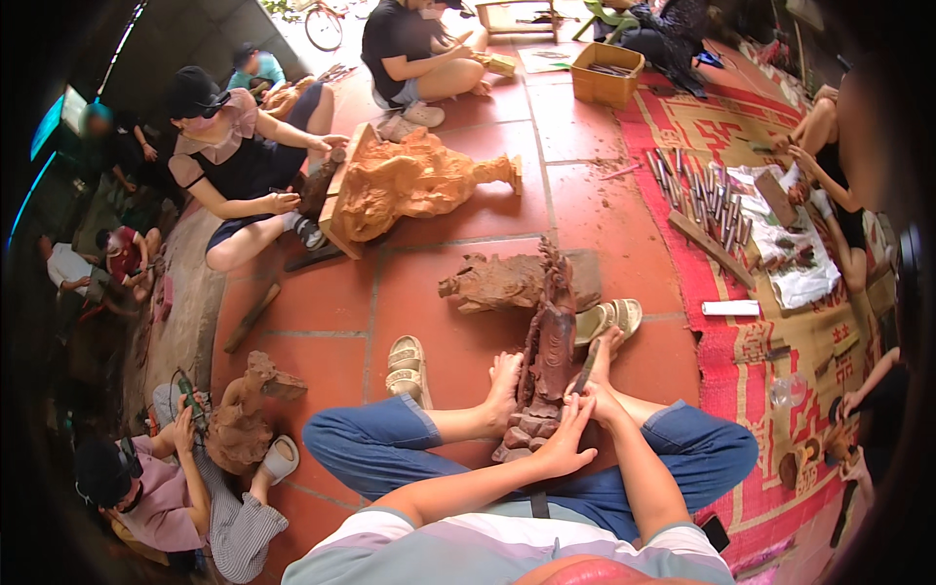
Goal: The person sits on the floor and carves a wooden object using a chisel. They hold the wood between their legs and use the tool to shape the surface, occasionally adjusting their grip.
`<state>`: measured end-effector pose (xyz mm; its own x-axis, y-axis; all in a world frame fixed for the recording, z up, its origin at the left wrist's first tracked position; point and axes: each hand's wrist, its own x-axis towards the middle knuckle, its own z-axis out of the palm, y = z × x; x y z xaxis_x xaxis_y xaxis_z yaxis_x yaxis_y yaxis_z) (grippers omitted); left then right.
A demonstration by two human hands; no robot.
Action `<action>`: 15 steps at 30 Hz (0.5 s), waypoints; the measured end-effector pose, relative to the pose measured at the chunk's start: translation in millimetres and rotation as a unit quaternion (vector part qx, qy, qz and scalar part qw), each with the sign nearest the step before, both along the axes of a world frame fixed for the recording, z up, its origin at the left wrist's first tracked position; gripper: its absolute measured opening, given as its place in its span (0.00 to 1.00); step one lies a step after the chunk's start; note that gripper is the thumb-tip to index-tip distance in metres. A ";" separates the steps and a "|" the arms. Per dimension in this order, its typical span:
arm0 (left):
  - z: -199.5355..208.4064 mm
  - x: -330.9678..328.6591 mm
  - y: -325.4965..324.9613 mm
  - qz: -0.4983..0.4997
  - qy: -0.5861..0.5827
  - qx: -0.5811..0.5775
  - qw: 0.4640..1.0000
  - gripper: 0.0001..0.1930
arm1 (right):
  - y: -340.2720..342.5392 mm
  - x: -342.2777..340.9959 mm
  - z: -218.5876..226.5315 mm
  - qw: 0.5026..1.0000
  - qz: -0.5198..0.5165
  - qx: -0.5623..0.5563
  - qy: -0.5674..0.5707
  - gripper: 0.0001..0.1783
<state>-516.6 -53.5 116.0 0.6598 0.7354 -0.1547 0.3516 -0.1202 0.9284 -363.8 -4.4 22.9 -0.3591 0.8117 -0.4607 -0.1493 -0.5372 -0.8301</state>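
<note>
A slender carved wooden statue (553,336), dark reddish brown, stands between my bare feet with its knobbly base (525,441) toward me. Against its right side slants a narrow dark hand tool (585,367); its exact kind is unclear. My right hand (606,404) is closed around the lower part of this tool, with some fingers hidden. My left hand (565,445) lies beside the statue's lower part, fingers stretched toward the tool's lower end and thumb apart. Just beyond the statue, a rough brown wood carving (492,283) lies on the tiles.
Sandals (408,370) flank my feet. At right, a red patterned mat (717,366) bears several chisels (704,200), a wooden bar (712,249) and a white cloth (804,278). A large orange-brown carving (414,185) lies ahead beside a seated person. Another person works a carving (244,419) at left.
</note>
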 end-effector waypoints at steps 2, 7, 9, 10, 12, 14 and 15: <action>16.6 -4.5 -11.8 0.013 0.048 0.062 0.997 0.50 | -7.9 -11.2 14.3 0.998 -0.024 0.001 -0.053 0.14; 5.3 -1.9 -5.9 -0.004 0.002 0.058 0.998 0.50 | -12.5 -6.2 -5.7 0.997 -0.029 0.018 0.069 0.15; -3.0 4.9 -0.2 -0.008 -0.013 0.038 0.999 0.49 | -14.0 -0.9 -24.9 0.999 -0.044 0.020 0.021 0.14; 2.4 6.2 -1.6 -0.003 0.002 0.040 0.999 0.49 | -12.9 -3.0 -25.3 0.999 -0.038 0.027 -0.011 0.13; 25.5 8.1 -11.8 0.016 0.050 0.071 0.996 0.49 | -17.2 -8.5 -22.3 0.997 -0.034 0.041 -0.059 0.13; 20.9 3.4 -20.8 0.029 0.065 0.087 0.994 0.50 | -10.4 -21.3 24.9 0.997 0.007 0.024 0.068 0.06; 17.0 8.2 -20.3 0.022 0.068 0.100 0.992 0.50 | -8.2 -17.3 21.0 0.998 0.003 0.007 0.067 0.06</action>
